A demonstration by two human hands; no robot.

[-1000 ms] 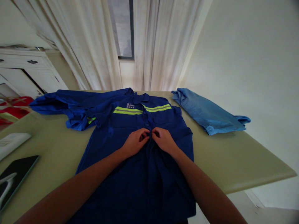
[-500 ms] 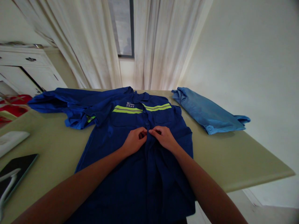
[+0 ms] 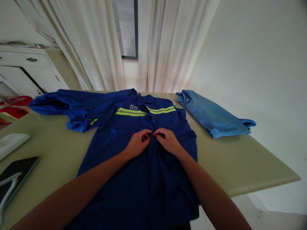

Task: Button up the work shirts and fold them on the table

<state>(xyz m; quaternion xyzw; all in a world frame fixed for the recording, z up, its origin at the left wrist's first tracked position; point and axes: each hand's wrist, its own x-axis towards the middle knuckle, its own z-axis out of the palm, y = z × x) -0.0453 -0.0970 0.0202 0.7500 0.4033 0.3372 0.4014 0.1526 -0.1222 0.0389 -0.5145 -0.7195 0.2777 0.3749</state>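
Note:
A dark blue work shirt [image 3: 124, 153] with yellow reflective stripes across the chest lies face up on the pale green table [image 3: 230, 159]. My left hand [image 3: 138, 143] and my right hand [image 3: 168, 141] meet at the shirt's front placket, just below the chest. Both pinch the fabric edges there, fingers curled, thumbs close together. A button shows on the placket just above my fingers. The shirt's left sleeve is bunched up toward the far left of the table.
A folded light blue shirt [image 3: 213, 116] lies at the far right of the table. A black tablet [image 3: 14, 175] and a white object [image 3: 11, 142] sit near the left edge. White drawers [image 3: 26, 68] and curtains [image 3: 96, 48] stand behind.
Both hands have crept slightly up the placket toward the chest, still pinching the fabric. The rest of the table looks the same.

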